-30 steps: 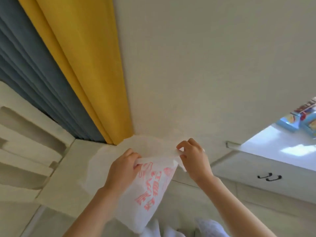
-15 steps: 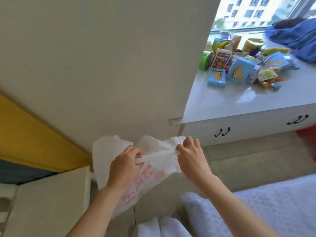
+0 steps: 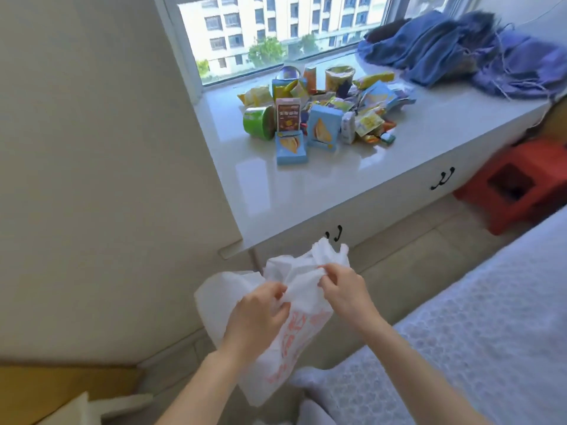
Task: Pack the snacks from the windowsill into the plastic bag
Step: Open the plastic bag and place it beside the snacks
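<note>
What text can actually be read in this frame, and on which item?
Nothing here is sharp enough to quote.
plastic bag: orange-red print, creased and turned sideways, unreadable.
brown-and-white box: a row of yellow characters, too blurred to read.
blue boxes: a food picture shows; any print is too small.
other snack packets: labels too small and blurred.

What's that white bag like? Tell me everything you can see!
The plastic bag is thin, white and crinkly, with orange-red print on its side. It hangs limp in the air below the windowsill, its top bunched up. The left hand and the right hand both pinch that crumpled top.
</note>
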